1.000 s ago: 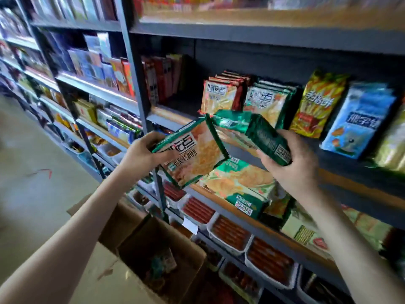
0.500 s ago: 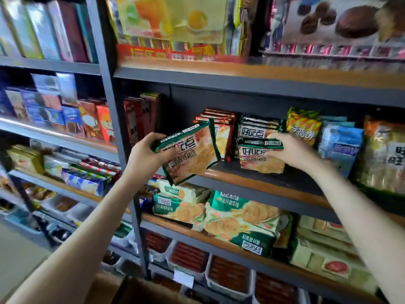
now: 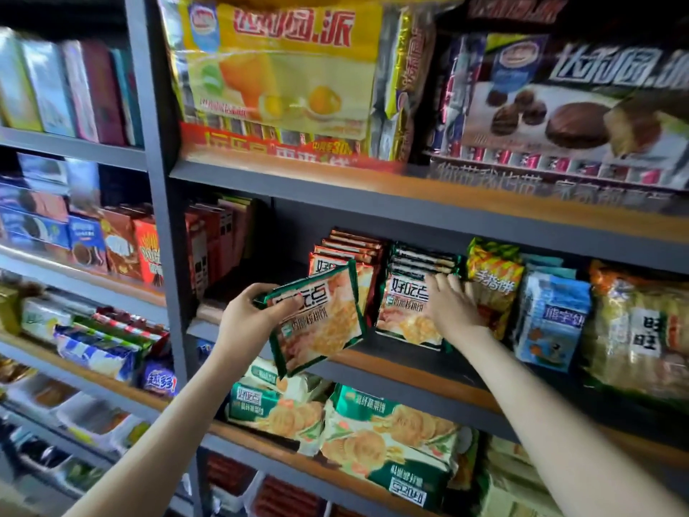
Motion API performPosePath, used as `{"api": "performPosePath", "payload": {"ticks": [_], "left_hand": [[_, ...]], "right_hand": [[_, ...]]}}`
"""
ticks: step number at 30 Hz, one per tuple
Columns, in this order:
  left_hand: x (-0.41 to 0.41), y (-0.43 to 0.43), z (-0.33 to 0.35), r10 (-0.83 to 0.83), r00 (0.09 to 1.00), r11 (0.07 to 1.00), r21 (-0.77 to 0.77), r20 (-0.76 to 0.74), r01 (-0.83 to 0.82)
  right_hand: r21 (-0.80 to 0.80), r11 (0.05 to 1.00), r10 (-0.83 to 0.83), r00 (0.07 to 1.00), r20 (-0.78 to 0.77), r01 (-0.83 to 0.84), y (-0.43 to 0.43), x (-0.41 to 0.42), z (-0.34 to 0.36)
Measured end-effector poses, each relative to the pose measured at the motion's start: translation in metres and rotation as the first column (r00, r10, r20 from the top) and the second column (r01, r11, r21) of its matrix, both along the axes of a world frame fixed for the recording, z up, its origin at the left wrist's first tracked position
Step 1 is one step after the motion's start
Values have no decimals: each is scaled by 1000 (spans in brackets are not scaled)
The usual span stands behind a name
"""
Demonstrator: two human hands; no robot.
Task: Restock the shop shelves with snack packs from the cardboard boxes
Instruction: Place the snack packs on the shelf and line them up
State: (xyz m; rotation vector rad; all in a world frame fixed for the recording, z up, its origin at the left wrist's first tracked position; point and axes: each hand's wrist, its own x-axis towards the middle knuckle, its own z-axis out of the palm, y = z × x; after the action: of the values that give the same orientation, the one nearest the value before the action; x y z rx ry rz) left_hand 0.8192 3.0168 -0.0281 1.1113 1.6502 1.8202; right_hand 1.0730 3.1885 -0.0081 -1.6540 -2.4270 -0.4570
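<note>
On the middle shelf, a green-edged biscuit pack stands upright at the front of its row; right hand lies against it, fingers straight and apart. Left hand pinches a second green-edged pack, tilted, before the red-edged packs. Yellow pack just beside the right hand.

The light is soft and even, probably from overhead, and bright on the packets at the front. The back of the middle shelf lies in deep shadow. Motion blur smears the big bags on the top shelf and the boxes at the left edge. The wide lens bends the upright post. Glare glints off the foil wrappers.
</note>
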Motion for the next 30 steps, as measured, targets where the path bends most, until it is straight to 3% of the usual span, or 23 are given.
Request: {"api": "performPosePath", "payload": {"ticks": [3, 5, 6, 8, 9, 10, 11, 13, 17, 19, 25, 30], "left_hand": [[11, 2, 7, -39, 999, 999, 0, 14, 39], [16, 6, 10, -73, 997, 997, -11, 15, 73], [19, 9, 13, -92, 996, 996, -20, 10, 92], [28, 14, 17, -157, 988, 987, -32, -7, 157], [34, 16, 20, -203, 979, 979, -36, -4, 203], [41, 19, 22, -255, 967, 966, -34, 10, 255], [47, 24, 23, -300, 954, 954, -25, 29, 300], [60, 35, 23, -345, 939, 939, 11, 18, 344], [90, 63, 18, -309, 940, 949, 15, -145, 314], [106, 78, 16, -321, 938, 945, 27, -130, 327], [116, 113, -11, -328, 886, 945, -119, -328, 305], [107, 128, -26, -293, 721, 954, -239, -628, 180]], "right_hand": [[60, 997, 36, 998, 43, -39, 4, 0, 0], [44, 994, 104, 984, -144, -99, -6, 0, 7], [-40, 980, 171, 923, -344, -196, -17, 0, 12], [-244, 814, 167, 615, -771, -527, -42, 3, 19], [-298, 701, 94, 498, -862, -648, -54, 5, 20], [-328, 651, 70, 484, -872, -685, -60, 9, 16], [-341, 665, 90, 525, -846, -664, -62, 11, 9], [-284, 784, 98, 563, -821, -551, -57, 17, -4], [-179, 858, -59, 253, -966, -482, -47, 31, -18], [-182, 878, -110, 183, -977, -443, -47, 32, -23], [-174, 950, -86, 320, -943, -258, -38, 28, -34], [-151, 983, -56, 601, -797, -109, -27, 35, -43]]}}
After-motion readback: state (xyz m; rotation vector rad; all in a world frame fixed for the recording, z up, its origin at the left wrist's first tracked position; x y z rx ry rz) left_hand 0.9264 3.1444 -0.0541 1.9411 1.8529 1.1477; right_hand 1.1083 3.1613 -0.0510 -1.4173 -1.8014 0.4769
